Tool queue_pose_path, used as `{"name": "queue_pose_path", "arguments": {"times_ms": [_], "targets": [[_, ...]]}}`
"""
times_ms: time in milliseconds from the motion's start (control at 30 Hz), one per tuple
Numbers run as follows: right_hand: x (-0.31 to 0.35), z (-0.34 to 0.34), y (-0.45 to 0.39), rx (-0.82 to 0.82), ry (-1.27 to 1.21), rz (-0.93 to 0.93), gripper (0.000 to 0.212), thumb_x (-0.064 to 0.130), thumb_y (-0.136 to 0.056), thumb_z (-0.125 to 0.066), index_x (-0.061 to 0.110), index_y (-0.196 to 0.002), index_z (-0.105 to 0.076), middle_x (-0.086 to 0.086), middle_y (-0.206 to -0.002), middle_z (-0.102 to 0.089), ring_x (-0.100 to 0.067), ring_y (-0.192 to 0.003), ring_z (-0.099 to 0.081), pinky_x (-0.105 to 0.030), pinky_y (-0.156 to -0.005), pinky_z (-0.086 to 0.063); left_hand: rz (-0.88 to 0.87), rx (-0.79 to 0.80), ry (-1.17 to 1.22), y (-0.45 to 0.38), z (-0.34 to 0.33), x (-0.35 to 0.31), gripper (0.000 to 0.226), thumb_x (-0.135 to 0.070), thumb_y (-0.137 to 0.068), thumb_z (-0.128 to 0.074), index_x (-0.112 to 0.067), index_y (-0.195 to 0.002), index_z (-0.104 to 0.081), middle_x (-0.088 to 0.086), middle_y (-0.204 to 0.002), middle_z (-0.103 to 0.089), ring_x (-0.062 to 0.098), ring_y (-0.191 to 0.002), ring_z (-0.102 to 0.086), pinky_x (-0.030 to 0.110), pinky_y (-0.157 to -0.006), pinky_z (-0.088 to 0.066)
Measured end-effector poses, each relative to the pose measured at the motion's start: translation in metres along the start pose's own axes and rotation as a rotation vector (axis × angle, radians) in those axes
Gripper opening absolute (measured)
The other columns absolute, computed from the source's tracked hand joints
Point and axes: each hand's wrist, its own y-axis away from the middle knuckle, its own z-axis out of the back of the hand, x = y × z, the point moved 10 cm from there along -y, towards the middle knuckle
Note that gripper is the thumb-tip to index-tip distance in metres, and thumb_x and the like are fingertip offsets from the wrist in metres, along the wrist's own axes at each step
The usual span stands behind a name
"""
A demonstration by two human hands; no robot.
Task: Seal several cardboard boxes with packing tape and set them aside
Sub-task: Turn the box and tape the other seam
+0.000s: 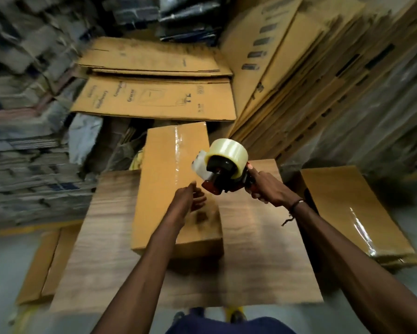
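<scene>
The right hand (263,186) grips the tape dispenser (223,168) above the taped cardboard box (169,179); the left hand (190,201), fingers loosely open, should steady the box on the tabletop (263,249).

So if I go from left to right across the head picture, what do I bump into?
Flat cardboard on the floor → table → box → left hand → tape gun → right hand → taped boxes.

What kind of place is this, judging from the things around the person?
Probably a packing or storage area of a warehouse. Flattened cartons lean in a thick stack on the right, more lie flat behind the table, and the right hand holds a tape dispenser.
</scene>
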Motion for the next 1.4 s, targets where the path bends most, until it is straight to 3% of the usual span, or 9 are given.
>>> {"name": "queue_pose_path", "arguments": {"times_ms": [133, 267, 367, 567, 733, 867, 967, 1133, 1400], "targets": [[0.047, -0.048, -0.011, 0.142, -0.009, 0.157, 0.095, 0.076, -0.102, -0.016, -0.005, -0.088, -0.064, -0.002, -0.065, -0.059, -0.017, -0.052, -0.045, -0.028, -0.048, -0.038, 0.166, 0.177, 0.390, 0.034, 0.020, -0.002, 0.023, -0.013, -0.102, -0.052, 0.001, -0.117, -0.063, 0.027, -0.118, -0.064, 0.034, -0.100, -0.065, 0.042, -0.081, -0.061], [0.081, -0.099, -0.015, 0.265, 0.003, 0.223, 0.103, 0.083, -0.096, -0.019, -0.011, -0.089, -0.062, -0.005, -0.065, -0.057, -0.022, -0.054, -0.043, -0.029, -0.047, -0.037, 0.169, 0.123, 0.564, 0.055, 0.072, 0.007, 0.026, 0.008, -0.101, -0.040, 0.002, -0.109, -0.064, 0.021, -0.092, -0.074, 0.027, -0.080, -0.072, 0.035, -0.068, -0.065], [0.097, -0.136, -0.014, 0.350, -0.022, 0.239, 0.108, 0.087, -0.093, -0.024, -0.016, -0.091, -0.058, -0.013, -0.067, -0.056, -0.027, -0.056, -0.043, -0.029, -0.047, -0.038, 0.151, 0.049, 0.638, 0.072, 0.110, 0.022, 0.024, 0.010, -0.105, -0.034, 0.009, -0.107, -0.057, 0.022, -0.081, -0.074, 0.024, -0.065, -0.075, 0.032, -0.064, -0.064], [0.122, -0.185, -0.004, 0.445, -0.030, 0.241, 0.099, 0.076, -0.100, -0.021, -0.015, -0.091, -0.057, -0.014, -0.068, -0.053, -0.025, -0.054, -0.041, -0.028, -0.048, -0.038, 0.190, 0.076, 0.878, 0.081, 0.165, 0.048, 0.037, -0.016, -0.101, -0.044, 0.015, -0.115, -0.059, 0.032, -0.105, -0.070, 0.041, -0.084, -0.076, 0.049, -0.070, -0.065], [0.131, -0.215, 0.009, 0.478, -0.037, 0.216, 0.101, 0.084, -0.091, -0.025, -0.009, -0.092, -0.062, -0.012, -0.071, -0.055, -0.022, -0.055, -0.042, -0.027, -0.047, -0.038, 0.093, -0.118, 0.360, 0.082, 0.200, 0.048, 0.024, 0.004, -0.105, -0.039, 0.004, -0.106, -0.063, 0.018, -0.077, -0.075, 0.021, -0.060, -0.074, 0.033, -0.055, -0.063], [0.131, -0.224, 0.020, 0.467, 0.003, 0.229, 0.105, 0.091, -0.087, -0.024, -0.003, -0.094, -0.070, -0.003, -0.065, -0.056, -0.018, -0.050, -0.042, -0.025, -0.046, -0.036, 0.012, -0.214, 0.135, 0.081, 0.219, 0.050, 0.028, 0.008, -0.101, -0.040, -0.001, -0.108, -0.066, 0.028, -0.103, -0.067, 0.032, -0.065, -0.070, 0.036, -0.046, -0.060], [0.122, -0.223, 0.027, 0.461, 0.019, 0.236, 0.105, 0.088, -0.090, -0.022, -0.002, -0.097, -0.074, -0.007, -0.062, -0.052, -0.022, -0.051, -0.039, -0.027, -0.047, -0.034, -0.117, -0.354, -0.051, 0.082, 0.232, 0.046, 0.019, 0.010, -0.094, -0.056, -0.004, -0.092, -0.069, 0.025, -0.094, -0.066, 0.037, -0.073, -0.067, 0.034, -0.049, -0.059], [0.095, -0.207, 0.036, 0.406, 0.071, 0.178, 0.103, 0.079, -0.098, -0.015, -0.014, -0.083, -0.057, -0.014, -0.061, -0.051, -0.021, -0.050, -0.039, -0.019, -0.049, -0.037, -0.385, -0.458, -0.528, 0.093, 0.236, 0.019, 0.015, -0.007, -0.091, -0.069, -0.006, -0.082, -0.081, 0.007, -0.076, -0.075, 0.013, -0.059, -0.062, 0.006, -0.049, -0.038], [0.051, -0.169, 0.041, 0.372, 0.082, 0.057, 0.085, 0.065, -0.107, -0.016, -0.005, -0.081, -0.058, -0.014, -0.066, -0.051, -0.021, -0.052, -0.039, -0.023, -0.048, -0.037, -0.368, -0.507, -0.586, 0.079, 0.275, 0.041, 0.024, -0.030, -0.098, -0.070, -0.020, -0.078, -0.078, 0.001, -0.071, -0.074, 0.021, -0.068, -0.071, 0.036, -0.072, -0.060]]}}
